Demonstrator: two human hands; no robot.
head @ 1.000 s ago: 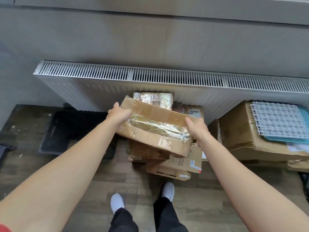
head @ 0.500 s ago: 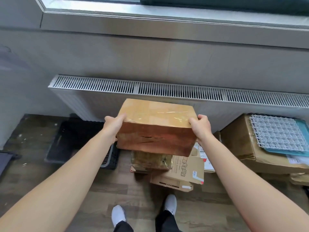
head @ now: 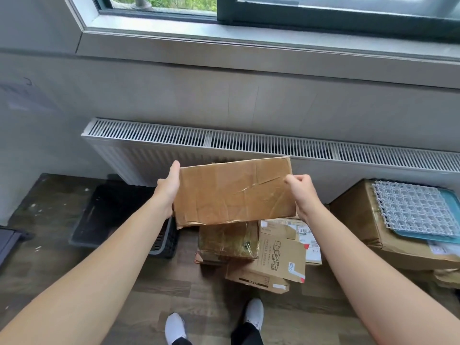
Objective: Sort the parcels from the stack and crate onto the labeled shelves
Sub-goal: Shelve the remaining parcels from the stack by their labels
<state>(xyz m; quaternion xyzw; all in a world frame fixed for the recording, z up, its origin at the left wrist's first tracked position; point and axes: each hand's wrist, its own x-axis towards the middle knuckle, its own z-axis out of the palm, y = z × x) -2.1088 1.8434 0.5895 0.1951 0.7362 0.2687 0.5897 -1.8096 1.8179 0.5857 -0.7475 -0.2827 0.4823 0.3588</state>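
A flat brown cardboard parcel (head: 234, 191) with creased clear tape is held up in front of me, its broad face turned toward the camera. My left hand (head: 169, 185) grips its left edge, thumb along the side. My right hand (head: 302, 192) holds its right edge with curled fingers. Below it the stack of parcels (head: 251, 247) sits on the floor: a tape-wrapped one on top, printed cardboard boxes underneath. A black plastic crate (head: 117, 220) lies on the floor to the left of the stack; its inside looks dark.
A white radiator (head: 249, 143) runs along the wall behind, under a window sill (head: 249, 38). A large cardboard box (head: 368, 225) with a white grid mat (head: 410, 207) on top stands at the right. My shoes (head: 214, 324) stand on the wooden floor.
The parcel has been lifted higher off the stack and tipped so its broad face points at me. My head has tilted up, bringing the window into view.
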